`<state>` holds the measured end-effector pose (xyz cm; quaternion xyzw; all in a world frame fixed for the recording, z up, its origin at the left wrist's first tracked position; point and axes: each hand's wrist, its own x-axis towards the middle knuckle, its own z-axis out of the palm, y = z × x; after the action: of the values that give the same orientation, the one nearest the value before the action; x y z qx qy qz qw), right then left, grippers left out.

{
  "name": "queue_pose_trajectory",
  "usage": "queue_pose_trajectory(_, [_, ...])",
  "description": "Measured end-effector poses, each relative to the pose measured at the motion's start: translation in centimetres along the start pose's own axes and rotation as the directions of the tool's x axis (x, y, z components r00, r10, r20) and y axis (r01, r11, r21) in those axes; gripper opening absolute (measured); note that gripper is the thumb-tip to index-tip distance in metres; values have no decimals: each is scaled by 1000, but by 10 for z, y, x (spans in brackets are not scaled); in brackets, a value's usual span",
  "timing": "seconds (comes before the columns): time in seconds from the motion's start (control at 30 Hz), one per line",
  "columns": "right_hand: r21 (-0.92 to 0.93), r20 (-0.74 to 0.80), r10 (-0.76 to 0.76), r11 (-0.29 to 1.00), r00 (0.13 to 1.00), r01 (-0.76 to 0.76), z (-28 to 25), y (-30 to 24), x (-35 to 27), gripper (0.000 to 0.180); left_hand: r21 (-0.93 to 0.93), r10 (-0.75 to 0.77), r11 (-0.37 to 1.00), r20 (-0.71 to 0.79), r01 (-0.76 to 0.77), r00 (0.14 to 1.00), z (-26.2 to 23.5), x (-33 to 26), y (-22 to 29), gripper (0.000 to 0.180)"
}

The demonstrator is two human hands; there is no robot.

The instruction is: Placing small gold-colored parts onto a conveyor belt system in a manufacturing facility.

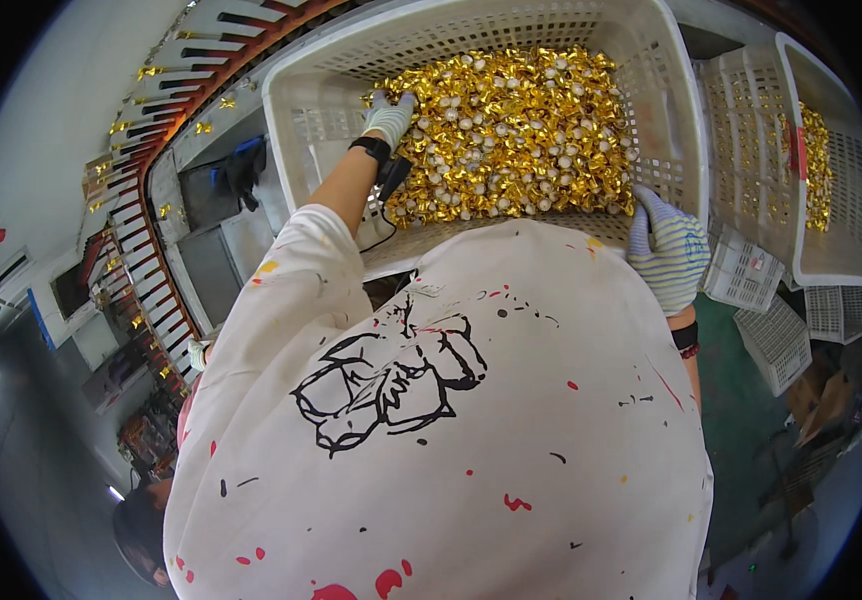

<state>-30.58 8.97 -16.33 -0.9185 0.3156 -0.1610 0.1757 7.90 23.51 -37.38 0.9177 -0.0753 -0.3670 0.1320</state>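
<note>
A large white plastic crate (686, 110) with slotted walls stands in front of me. It holds a heap of twist-wrapped candies (511, 130), gold foil at the ends and round and whitish in the middle. My left hand (391, 118), in a striped knit glove, reaches over the near rim and touches the heap's left side. Its visible fingers are apart; some fingertips are hidden among the candies. My right hand (669, 252), gloved likewise, is closed over the crate's near right corner. A black band and a small dark device with a cable sit on my left wrist.
A curved orange rail (146, 190) with dark slats and gold pieces runs along the left. Another white crate (796, 150) with candies stands at right, above smaller white baskets (776, 340). Cardboard (821, 400) lies lower right. Another person's gloved hand (197, 354) shows at left.
</note>
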Motion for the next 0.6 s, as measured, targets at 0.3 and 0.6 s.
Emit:
queue_pose_trajectory(0.3, [-10,38,46,999,998,-46,-1,-3,5,19,-360,124,928,536,94,835,52,-100,70,103])
queue_pose_trajectory(0.6, [-28,25,-9,1000,1000,10,-1,5,9,24,-610,876,480,366,-630,313,88,-172,134,70])
